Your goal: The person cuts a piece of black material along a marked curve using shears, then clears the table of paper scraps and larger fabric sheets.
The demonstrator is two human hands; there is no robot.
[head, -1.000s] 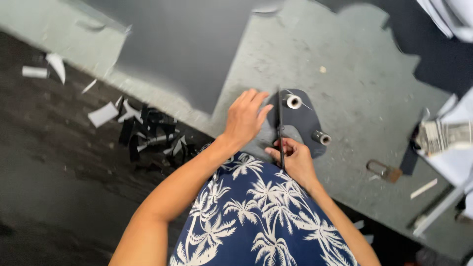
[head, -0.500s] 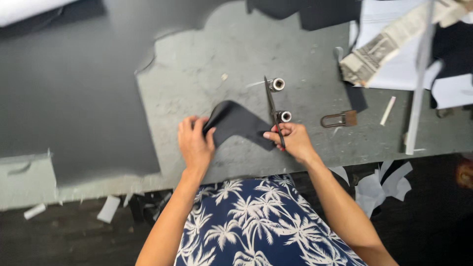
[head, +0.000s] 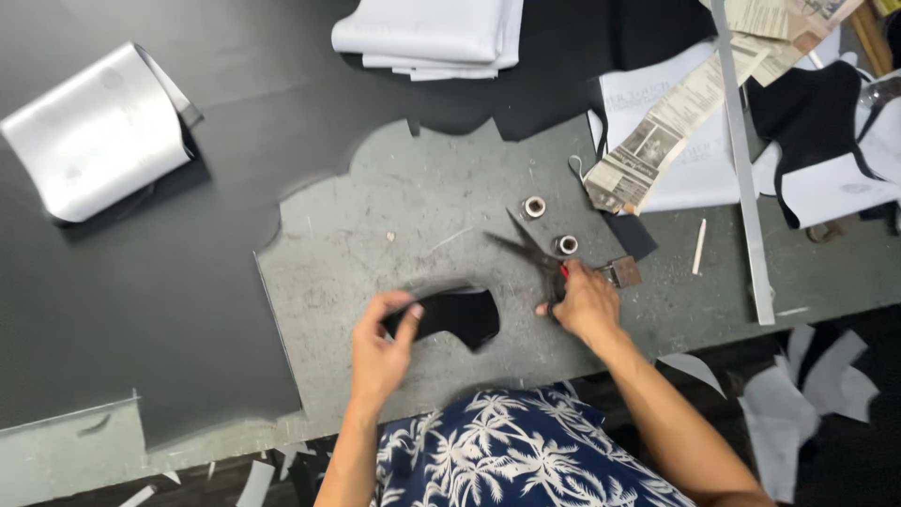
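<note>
Scissors lifted off the cut black piece

Head view, now: hands sit in the lower middle of the frame over a bare grey table (head: 413,216). Left hand (head: 380,352) pinches the left end of a small black piece (head: 450,314), thumb on top and fingers curled under, so the piece is kept flat against the table just left of centre. Right hand (head: 584,305) is wrapped shut around the handles of the scissors (head: 535,253); the blades are spread open and point toward the upper left, clear of the piece, which reads as a pause between cuts. Two small metal spools (head: 535,207) stand just beyond the blades, within reach but apart from the work. A large black sheet (head: 141,282) covers the left half of the frame, its ragged edge marking where shapes were cut out. White folded cloth (head: 432,33) lies at top centre, a grey roll (head: 94,131) at upper left, newspaper strips (head: 676,122) and a long metal ruler (head: 741,160) at upper right, all pushed back from the cutting spot. Offcuts (head: 807,385) litter the floor at lower right.

Against half a second ago: the scissors then met the piece's right edge with both hands close together; now they are apart, the blades swung up and away, and the piece lies lower and flatter under the left hand alone.
</note>
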